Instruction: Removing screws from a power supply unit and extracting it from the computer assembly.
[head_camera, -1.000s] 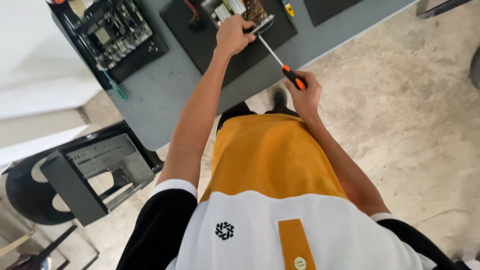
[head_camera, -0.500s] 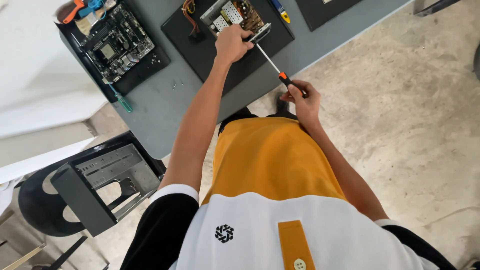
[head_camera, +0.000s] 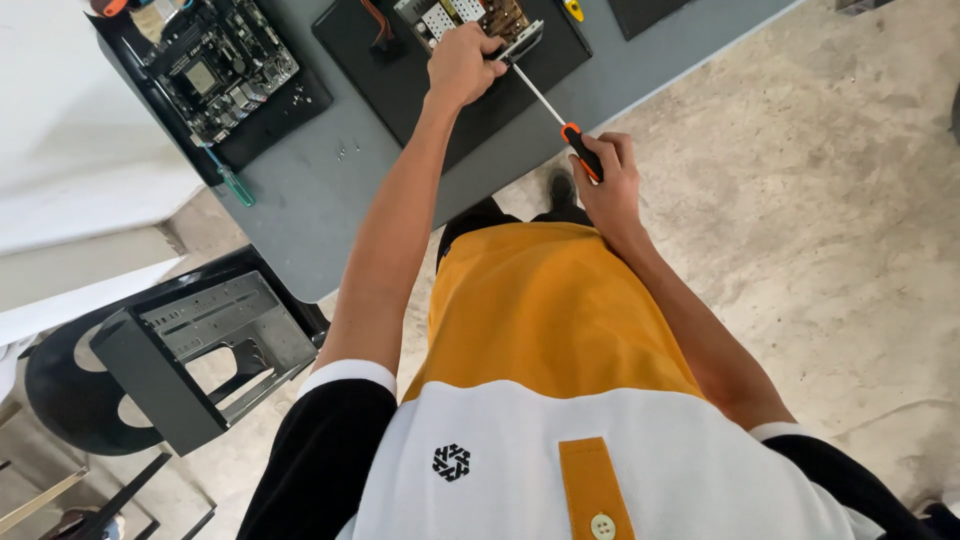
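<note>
My left hand (head_camera: 462, 62) rests closed on the near edge of a circuit board (head_camera: 462, 17) lying on a black mat (head_camera: 440, 80) on the grey table. My right hand (head_camera: 608, 175) grips the orange-and-black handle of a long screwdriver (head_camera: 556, 113). Its metal shaft slants up to the left, with the tip at the board's near corner, just right of my left hand.
A second motherboard (head_camera: 215, 70) lies on another black mat at the table's left, with a green-handled screwdriver (head_camera: 232, 182) and small loose screws (head_camera: 347, 150) nearby. An open black computer case (head_camera: 200, 350) stands on a stool to my left. Concrete floor (head_camera: 820, 190) spreads to the right.
The view has shifted slightly, so the table sits lower in frame. Both hands keep their hold; the right hand and screwdriver handle have turned a little at the board's corner.
</note>
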